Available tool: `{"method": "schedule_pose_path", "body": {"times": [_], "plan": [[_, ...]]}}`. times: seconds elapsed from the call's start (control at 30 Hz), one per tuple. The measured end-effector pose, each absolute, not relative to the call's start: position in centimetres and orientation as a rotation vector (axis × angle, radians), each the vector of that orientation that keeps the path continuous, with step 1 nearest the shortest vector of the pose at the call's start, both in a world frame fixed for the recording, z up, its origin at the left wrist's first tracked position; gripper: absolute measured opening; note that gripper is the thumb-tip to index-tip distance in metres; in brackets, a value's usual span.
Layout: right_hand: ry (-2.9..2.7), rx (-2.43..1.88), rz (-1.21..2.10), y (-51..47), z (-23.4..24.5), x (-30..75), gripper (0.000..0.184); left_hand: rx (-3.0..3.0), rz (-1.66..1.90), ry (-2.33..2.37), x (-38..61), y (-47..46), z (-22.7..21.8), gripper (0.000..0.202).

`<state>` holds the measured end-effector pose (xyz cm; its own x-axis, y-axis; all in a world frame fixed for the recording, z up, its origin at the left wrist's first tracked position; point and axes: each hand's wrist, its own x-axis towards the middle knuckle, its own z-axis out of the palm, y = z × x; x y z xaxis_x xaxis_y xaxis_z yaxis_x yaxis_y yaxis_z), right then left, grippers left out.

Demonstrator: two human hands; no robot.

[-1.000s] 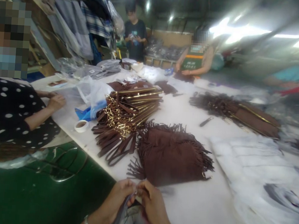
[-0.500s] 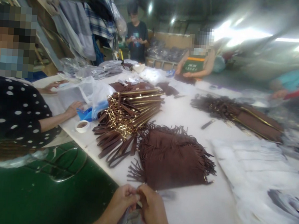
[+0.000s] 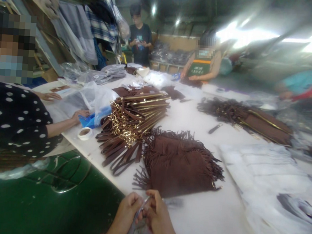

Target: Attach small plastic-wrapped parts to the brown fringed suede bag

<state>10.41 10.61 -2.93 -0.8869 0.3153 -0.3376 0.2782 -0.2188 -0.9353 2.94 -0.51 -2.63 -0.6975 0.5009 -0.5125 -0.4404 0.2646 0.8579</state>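
Note:
At the table's near edge, my left hand and my right hand are close together. Pinched between the fingers of both is a thin grey strip, running down toward my lap; its exact kind is too blurred to tell. Just beyond my fingers lies a brown fringed suede bag, flat on the white table, touched by neither hand. Left of the bag is a heap of brown straps with gold clasps.
A roll of white tape and a blue tape dispenser sit at the left edge, near a co-worker's hand. White sheets cover the right side. More fringed brown bags lie behind them. A stool stands at left.
My right fingers have lifted and spread slightly, and more of the grey strip shows between my hands. At left, the co-worker's hand has moved onto the blue dispenser.

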Motion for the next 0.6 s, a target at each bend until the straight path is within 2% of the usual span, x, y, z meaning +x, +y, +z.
{"method": "schedule_pose_path", "body": {"times": [0.1, 0.3, 0.47, 0.53, 0.6], "plan": [[-1.982, -0.702, 2.322, 10.8, -3.0, 10.4, 0.029, 0.101, 1.526, 1.768, 2.7, -0.6, -3.2, 0.038], [-2.360, -0.570, 1.931, 11.8, -3.1, 10.2, 0.032, 0.122, 1.494, 1.769, 2.1, -0.5, -3.6, 0.045], [-2.545, -0.549, 1.757, 11.9, -3.3, 10.3, 0.038, 0.105, 1.471, 1.767, 1.8, -0.5, -3.7, 0.059], [-2.627, -0.543, 1.677, 12.2, -2.9, 10.3, 0.034, 0.159, 1.382, 1.839, 1.6, -0.6, -3.0, 0.061], [-2.675, -0.504, 1.549, 12.6, -2.1, 10.3, 0.022, 0.256, 1.218, 2.001, 1.3, -0.7, -1.6, 0.054]]}}
